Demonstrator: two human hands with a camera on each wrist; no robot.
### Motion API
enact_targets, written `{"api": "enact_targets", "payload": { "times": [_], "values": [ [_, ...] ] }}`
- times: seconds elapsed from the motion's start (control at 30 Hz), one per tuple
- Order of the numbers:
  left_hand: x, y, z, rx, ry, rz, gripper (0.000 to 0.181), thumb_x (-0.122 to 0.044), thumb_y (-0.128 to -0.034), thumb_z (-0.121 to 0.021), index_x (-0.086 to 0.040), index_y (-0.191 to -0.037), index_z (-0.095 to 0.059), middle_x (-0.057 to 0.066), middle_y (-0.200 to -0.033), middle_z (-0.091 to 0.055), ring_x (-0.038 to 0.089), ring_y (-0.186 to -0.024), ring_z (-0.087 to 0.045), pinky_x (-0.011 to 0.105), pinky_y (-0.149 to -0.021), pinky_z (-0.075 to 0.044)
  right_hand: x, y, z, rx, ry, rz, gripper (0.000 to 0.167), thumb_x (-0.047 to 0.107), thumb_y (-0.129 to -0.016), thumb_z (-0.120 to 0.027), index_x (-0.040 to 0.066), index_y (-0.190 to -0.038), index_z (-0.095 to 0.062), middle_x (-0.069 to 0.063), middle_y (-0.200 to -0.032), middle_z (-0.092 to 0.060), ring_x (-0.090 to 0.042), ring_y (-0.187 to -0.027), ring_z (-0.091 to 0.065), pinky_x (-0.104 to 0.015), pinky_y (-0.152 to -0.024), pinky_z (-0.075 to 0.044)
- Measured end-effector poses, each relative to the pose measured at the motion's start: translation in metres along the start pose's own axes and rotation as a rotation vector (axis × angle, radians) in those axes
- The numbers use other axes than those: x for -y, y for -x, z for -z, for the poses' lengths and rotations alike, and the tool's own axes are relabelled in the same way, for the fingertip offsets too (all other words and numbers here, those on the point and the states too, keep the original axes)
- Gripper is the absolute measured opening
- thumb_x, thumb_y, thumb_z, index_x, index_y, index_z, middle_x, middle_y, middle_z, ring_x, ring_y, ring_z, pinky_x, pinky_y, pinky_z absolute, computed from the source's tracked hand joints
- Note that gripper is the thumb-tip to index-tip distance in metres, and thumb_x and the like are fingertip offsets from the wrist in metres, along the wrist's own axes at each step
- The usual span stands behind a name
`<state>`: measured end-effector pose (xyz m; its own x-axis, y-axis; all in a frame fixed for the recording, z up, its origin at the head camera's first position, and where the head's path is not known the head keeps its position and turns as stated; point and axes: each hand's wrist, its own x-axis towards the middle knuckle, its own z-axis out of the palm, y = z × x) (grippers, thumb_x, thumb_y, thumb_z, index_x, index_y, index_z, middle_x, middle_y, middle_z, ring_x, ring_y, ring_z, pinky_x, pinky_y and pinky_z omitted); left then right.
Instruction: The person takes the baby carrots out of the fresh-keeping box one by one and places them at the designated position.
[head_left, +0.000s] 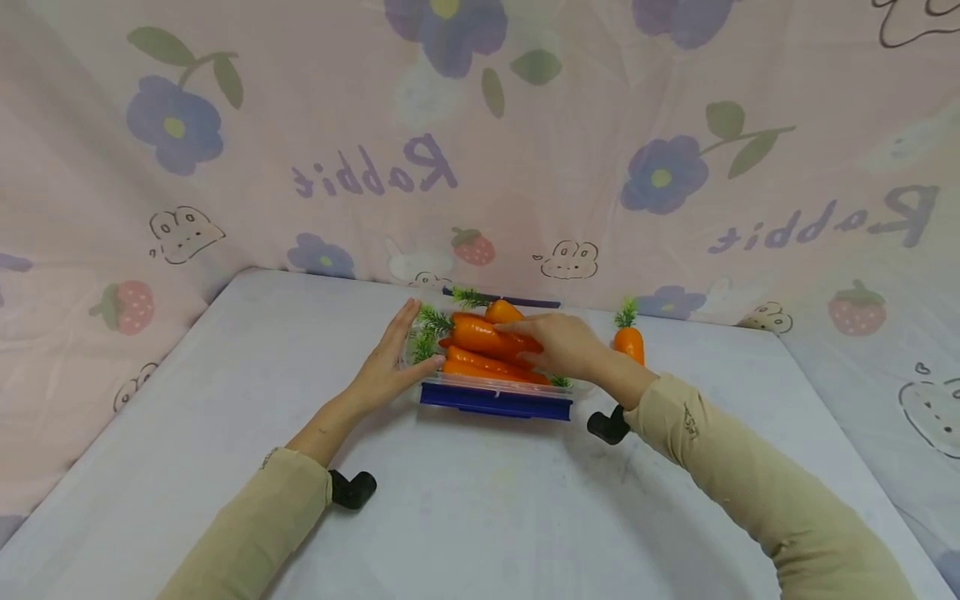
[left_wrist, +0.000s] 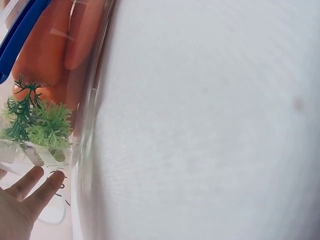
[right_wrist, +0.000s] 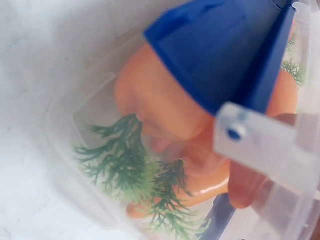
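A clear plastic box [head_left: 497, 390] with blue latch flaps holds several orange toy carrots with green leafy tops. My left hand [head_left: 384, 371] is at the box's left end, fingers extended and thumb spread along the near corner; its straight fingers [left_wrist: 44, 192] also show beside that end wall in the left wrist view. Over the box, my right hand [head_left: 562, 343] pinches the thick end of an upper carrot [head_left: 477, 335] between fingers and thumb. In the right wrist view, a blue flap [right_wrist: 215, 55] and the clear wall cover much of this hand.
Another toy carrot [head_left: 628, 343] lies on the white table [head_left: 480, 517] to the right of the box, partly behind my right forearm. A patterned cloth [head_left: 525, 183] hangs close behind the box. Black wrist devices [head_left: 352, 490] sit below both wrists.
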<state>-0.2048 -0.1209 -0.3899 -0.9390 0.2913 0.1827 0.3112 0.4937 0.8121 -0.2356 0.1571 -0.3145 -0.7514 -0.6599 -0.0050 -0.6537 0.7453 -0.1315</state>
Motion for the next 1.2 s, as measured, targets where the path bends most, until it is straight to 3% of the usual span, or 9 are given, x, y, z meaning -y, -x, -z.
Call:
{"api": "enact_targets", "payload": {
  "times": [0.23, 0.47, 0.83, 1.1, 1.2],
  "values": [
    [0.0, 0.0, 0.0, 0.002, -0.008, 0.006, 0.09, -0.045, -0.0899, -0.061, -0.028, -0.155, -0.001, 0.0, -0.163, 0.002, 0.032, -0.148, -0.006, 0.068, -0.11, -0.015, 0.0, 0.005, 0.001, -0.027, 0.001, -0.002, 0.049, 0.02, -0.088, -0.07, 0.023, -0.135, -0.057, -0.004, -0.118, -0.068, -0.019, -0.085, -0.063, -0.03, -0.07, -0.054],
    [0.002, 0.0, 0.0, 0.004, 0.004, 0.003, 0.089, -0.045, -0.0904, -0.06, -0.029, -0.155, -0.001, -0.002, -0.163, 0.003, 0.031, -0.148, -0.005, 0.068, -0.111, -0.014, 0.0, 0.012, -0.001, -0.103, 0.001, 0.005, 0.048, 0.02, -0.087, -0.071, 0.023, -0.133, -0.059, -0.004, -0.114, -0.069, -0.019, -0.083, -0.063, -0.026, -0.065, -0.051],
    [0.003, -0.001, 0.0, 0.005, 0.002, -0.001, 0.089, -0.045, -0.0906, -0.06, -0.029, -0.155, -0.001, -0.004, -0.163, 0.003, 0.029, -0.149, -0.005, 0.066, -0.112, -0.014, -0.002, 0.023, -0.003, -0.19, 0.025, 0.018, 0.047, 0.02, -0.085, -0.073, 0.022, -0.13, -0.062, -0.006, -0.122, -0.067, -0.027, -0.099, -0.066, -0.026, -0.059, -0.051],
    [0.002, -0.001, 0.0, 0.004, -0.004, -0.004, 0.089, -0.044, -0.0905, -0.06, -0.029, -0.155, -0.002, -0.007, -0.162, 0.004, 0.029, -0.149, -0.005, 0.066, -0.112, -0.015, -0.004, 0.031, -0.003, -0.239, 0.023, -0.019, 0.047, 0.02, -0.084, -0.074, 0.025, -0.129, -0.062, -0.002, -0.124, -0.066, -0.02, -0.079, -0.063, -0.02, -0.043, -0.037],
    [0.002, 0.0, 0.0, 0.004, -0.004, -0.003, 0.088, -0.045, -0.0905, -0.06, -0.029, -0.155, -0.002, -0.008, -0.162, 0.004, 0.029, -0.149, -0.005, 0.066, -0.112, -0.014, -0.005, 0.034, -0.003, -0.266, 0.015, -0.008, 0.047, 0.02, -0.084, -0.074, 0.025, -0.129, -0.063, -0.002, -0.123, -0.067, -0.021, -0.081, -0.064, -0.02, -0.043, -0.037]
  ]
}}
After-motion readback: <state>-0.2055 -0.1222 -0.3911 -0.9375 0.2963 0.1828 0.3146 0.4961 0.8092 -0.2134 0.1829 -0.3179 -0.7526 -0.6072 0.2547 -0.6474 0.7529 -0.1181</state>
